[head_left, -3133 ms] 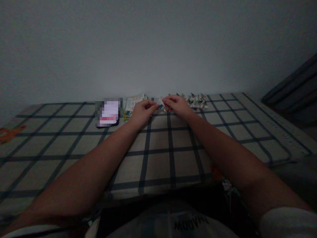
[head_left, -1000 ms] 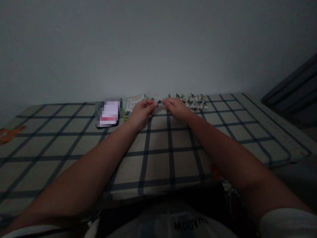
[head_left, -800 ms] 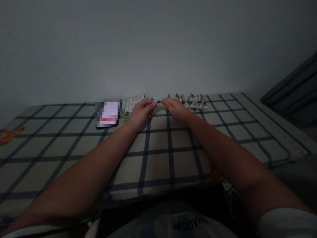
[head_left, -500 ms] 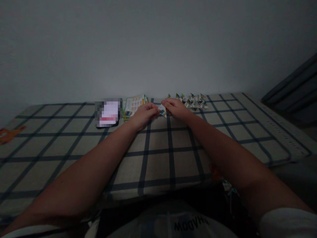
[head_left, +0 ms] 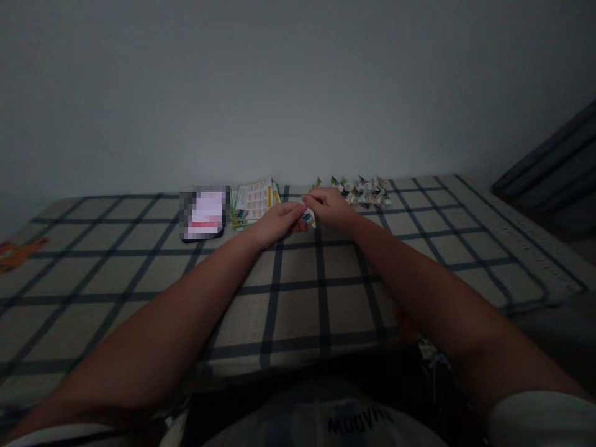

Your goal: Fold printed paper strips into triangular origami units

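Between my two hands is a small folded piece of printed paper point(head_left: 308, 217), white with blue and orange print. My left hand point(head_left: 280, 222) is closed on it, thumb on top and fingers curled beneath. The fingertips of my right hand point(head_left: 329, 205) are pinched at its upper edge; they partly hide it. Just left of my hands lies a stack of printed paper sheets point(head_left: 257, 197). Behind and right of my right hand sit several small folded paper pieces point(head_left: 367, 191) with pointed corners.
A phone point(head_left: 203, 214) with a blurred-out screen lies left of the sheets. A checked cloth point(head_left: 298, 310) covers the table. The grey wall point(head_left: 298, 93) rises right behind it. Dark folded fabric point(head_left: 554, 167) hangs at the far right.
My left hand has moved slightly right and turned, its thumb now over the paper. The paper sits a little lower and less of it shows. My right hand stays close by.
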Demonstrator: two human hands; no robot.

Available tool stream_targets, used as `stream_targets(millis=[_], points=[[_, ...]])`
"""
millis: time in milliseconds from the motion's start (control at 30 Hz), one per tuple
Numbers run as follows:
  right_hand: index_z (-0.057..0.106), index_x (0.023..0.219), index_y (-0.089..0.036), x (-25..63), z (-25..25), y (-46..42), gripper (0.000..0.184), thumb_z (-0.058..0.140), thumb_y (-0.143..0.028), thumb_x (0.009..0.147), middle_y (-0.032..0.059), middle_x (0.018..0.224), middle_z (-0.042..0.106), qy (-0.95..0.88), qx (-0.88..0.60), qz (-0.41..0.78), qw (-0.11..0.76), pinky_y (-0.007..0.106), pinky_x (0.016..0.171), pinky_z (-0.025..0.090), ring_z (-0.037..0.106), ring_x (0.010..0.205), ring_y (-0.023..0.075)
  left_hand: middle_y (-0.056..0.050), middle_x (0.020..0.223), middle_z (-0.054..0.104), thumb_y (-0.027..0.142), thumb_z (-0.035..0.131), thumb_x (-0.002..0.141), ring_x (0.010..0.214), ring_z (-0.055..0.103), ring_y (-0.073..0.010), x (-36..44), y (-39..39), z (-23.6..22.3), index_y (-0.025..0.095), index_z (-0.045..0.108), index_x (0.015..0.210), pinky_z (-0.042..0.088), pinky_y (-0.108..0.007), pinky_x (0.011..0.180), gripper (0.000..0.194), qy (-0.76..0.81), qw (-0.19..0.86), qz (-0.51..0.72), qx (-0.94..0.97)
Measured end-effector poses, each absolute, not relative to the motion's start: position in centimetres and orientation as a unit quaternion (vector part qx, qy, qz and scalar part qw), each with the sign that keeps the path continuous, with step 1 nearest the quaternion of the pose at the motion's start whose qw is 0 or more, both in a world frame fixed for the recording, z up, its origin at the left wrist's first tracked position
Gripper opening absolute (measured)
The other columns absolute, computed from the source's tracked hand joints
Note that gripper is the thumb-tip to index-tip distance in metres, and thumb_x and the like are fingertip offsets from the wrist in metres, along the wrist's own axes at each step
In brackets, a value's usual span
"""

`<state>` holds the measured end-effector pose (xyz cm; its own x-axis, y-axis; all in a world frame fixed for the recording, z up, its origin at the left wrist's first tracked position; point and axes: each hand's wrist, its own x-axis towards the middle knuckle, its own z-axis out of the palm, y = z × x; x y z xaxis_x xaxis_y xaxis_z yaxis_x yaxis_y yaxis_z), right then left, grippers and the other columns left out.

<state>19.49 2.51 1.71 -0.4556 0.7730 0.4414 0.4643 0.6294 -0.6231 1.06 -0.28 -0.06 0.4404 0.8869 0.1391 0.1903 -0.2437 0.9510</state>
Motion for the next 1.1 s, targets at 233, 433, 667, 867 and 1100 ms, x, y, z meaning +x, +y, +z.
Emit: stream_targets(millis=[233,433,667,867,1100], points=[[0.032,0.062,-0.024,19.2,1.7,2.0,0.042,0.05,-0.033,0.099,-0.0036,0.06,0.034,-0.825,-0.358,0.154,0.409,0.033,0.066,0.026,0.034,0.062,0.0138,-0.002,0.053,0.054,0.065,0.056,0.094,0.05,0.044,-0.014,1.0,-0.6,0.6,0.022,0.061,0.059,0.032,-0.029,0.053,0.056,0.411,0.383,0.391,0.729],[0.032,0.063,-0.024,19.5,1.8,2.1,0.041,0.048,-0.036,0.099,-0.0027,0.061,0.036,-0.833,-0.355,0.15,0.397,0.033,0.067,0.028,0.036,0.063,0.0147,-0.003,0.053,0.055,0.065,0.053,0.094,0.049,0.044,-0.0136,1.1,-0.4,0.2,0.022,0.06,0.056,0.032,-0.029,0.052,0.058,0.398,0.436,0.377,0.714],[0.036,0.063,-0.023,19.4,1.8,1.9,0.042,0.049,-0.036,0.101,-0.0013,0.062,0.041,-0.847,-0.344,0.145,0.378,0.033,0.071,0.031,0.041,0.067,0.0153,-0.001,0.046,0.045,0.05,0.048,0.097,0.048,0.04,-0.0136,0.7,-0.5,0.4,0.022,0.051,0.048,0.032,-0.031,0.054,0.057,0.406,0.407,0.368,0.73],[0.046,0.07,-0.023,19.8,0.9,2.7,0.056,0.034,-0.064,0.106,-0.0013,0.061,0.048,-0.804,-0.321,0.243,0.438,0.031,0.069,0.04,0.049,0.063,0.0148,0.002,0.053,0.048,0.065,0.053,0.095,0.05,0.04,-0.0119,1.3,-1.3,0.9,0.021,0.054,0.063,0.031,-0.028,0.052,0.054,0.404,0.416,0.417,0.7],[0.056,0.078,-0.021,20.0,0.9,3.0,0.051,0.052,-0.068,0.099,-0.0028,0.061,0.052,-0.791,-0.29,0.31,0.441,0.027,0.06,0.043,0.048,0.057,0.0121,0.003,0.054,0.049,0.066,0.055,0.096,0.049,0.042,-0.0097,1.1,-0.4,0.3,0.02,0.056,0.074,0.035,-0.023,0.05,0.051,0.387,0.433,0.454,0.676]])
